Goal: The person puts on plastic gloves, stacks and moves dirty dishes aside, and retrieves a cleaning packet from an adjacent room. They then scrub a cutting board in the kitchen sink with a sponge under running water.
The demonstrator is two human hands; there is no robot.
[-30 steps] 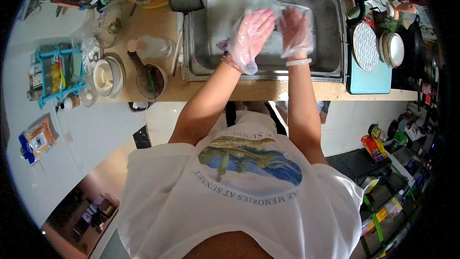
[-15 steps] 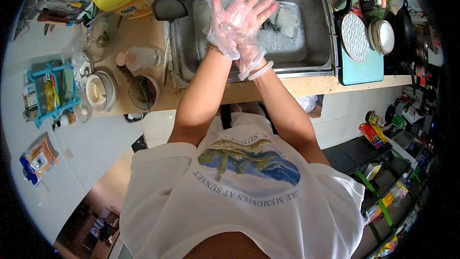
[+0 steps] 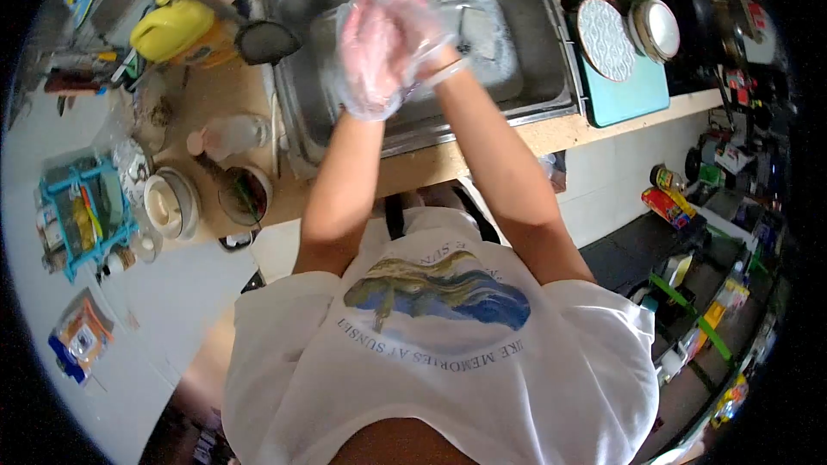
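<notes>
My left hand [image 3: 372, 52] and my right hand [image 3: 424, 27] are pressed together over the left part of the metal sink [image 3: 551, 52]. Both wear loose, clear plastic gloves. The right hand lies against the right side of the left one, and a few bent fingertips show at the top. Motion blur and the overlap hide how the fingers of each hand lie. A pale band [image 3: 446, 72] circles my right wrist. Behind the hands, soapy water and a pale flat thing [image 3: 478, 33] lie in a rectangular basin [image 3: 513, 76] inside the sink.
Left of the sink are a black spatula [image 3: 267, 41], a yellow jug [image 3: 172, 30], a clear bottle [image 3: 234, 136] and stacked bowls [image 3: 188, 198]. On the right, a patterned plate [image 3: 606, 39] and bowls [image 3: 662, 30] stand by a turquoise board [image 3: 633, 99].
Fingers that were spread wide over the sink are now drawn in, and the two hands have come together. The view has shifted, so the sink and counter sit farther left and tilted.
</notes>
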